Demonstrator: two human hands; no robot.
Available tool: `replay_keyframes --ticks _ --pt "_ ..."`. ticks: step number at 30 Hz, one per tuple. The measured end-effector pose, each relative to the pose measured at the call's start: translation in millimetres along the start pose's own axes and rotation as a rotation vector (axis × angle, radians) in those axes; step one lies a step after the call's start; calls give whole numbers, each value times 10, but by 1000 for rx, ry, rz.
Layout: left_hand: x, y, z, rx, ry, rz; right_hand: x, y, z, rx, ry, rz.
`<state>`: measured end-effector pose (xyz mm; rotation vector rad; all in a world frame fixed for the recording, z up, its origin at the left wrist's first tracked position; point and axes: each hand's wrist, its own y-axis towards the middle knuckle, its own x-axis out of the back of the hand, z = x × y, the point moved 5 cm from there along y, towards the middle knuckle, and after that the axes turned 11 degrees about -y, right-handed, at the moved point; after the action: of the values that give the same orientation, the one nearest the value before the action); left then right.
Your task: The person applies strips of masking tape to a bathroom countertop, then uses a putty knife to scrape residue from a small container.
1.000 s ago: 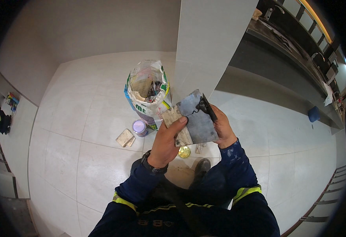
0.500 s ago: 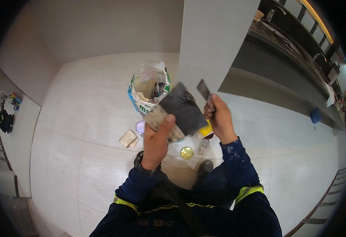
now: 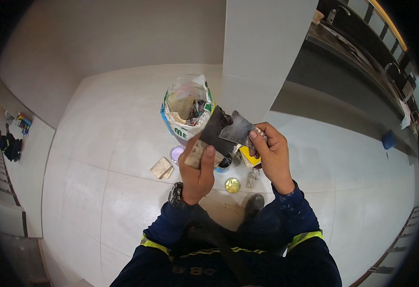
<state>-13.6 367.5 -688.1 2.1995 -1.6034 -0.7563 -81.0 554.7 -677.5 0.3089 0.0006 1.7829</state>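
My left hand (image 3: 196, 178) is closed round the pale, stained handle end of a wide scraper (image 3: 213, 134). Its dark blade points up and away, with a black paste (image 3: 225, 116) along the far right edge. Pinched in my right hand (image 3: 275, 155) is a smaller putty knife (image 3: 236, 127), whose grey blade is tilted leftward and overlaps the wide scraper's blade near the paste. Below the two blades stands a blue-rimmed can (image 3: 224, 166) with something black in it, partly hidden by the wide scraper. A yellow object (image 3: 251, 156) shows beneath my right fingers.
Beyond my hands stands an open white sack (image 3: 188, 128) with scraps inside. A purple disc (image 3: 176, 153), a yellow round lid (image 3: 232, 185) and pale flat pieces (image 3: 161, 168) lie on the tiled floor (image 3: 128, 191). A pillar (image 3: 267, 57) and a dark counter (image 3: 343, 91) rise ahead and right.
My right hand has turned the putty knife leftward and brought its blade onto the wide scraper. The wide scraper has tilted, and more of the can shows beneath it.
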Motion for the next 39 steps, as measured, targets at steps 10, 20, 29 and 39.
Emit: replay_keyframes --ticks 10,20,29,39 --pt "-57 -330 269 -4 306 320 333 17 82 118 159 -161" --pt "150 -61 446 328 151 62 8 19 67 588 -272 147" --pt "97 39 290 647 -733 -125 205 37 140 431 -437 316" --pt "141 65 312 602 -870 -197 181 127 -107 202 138 335"
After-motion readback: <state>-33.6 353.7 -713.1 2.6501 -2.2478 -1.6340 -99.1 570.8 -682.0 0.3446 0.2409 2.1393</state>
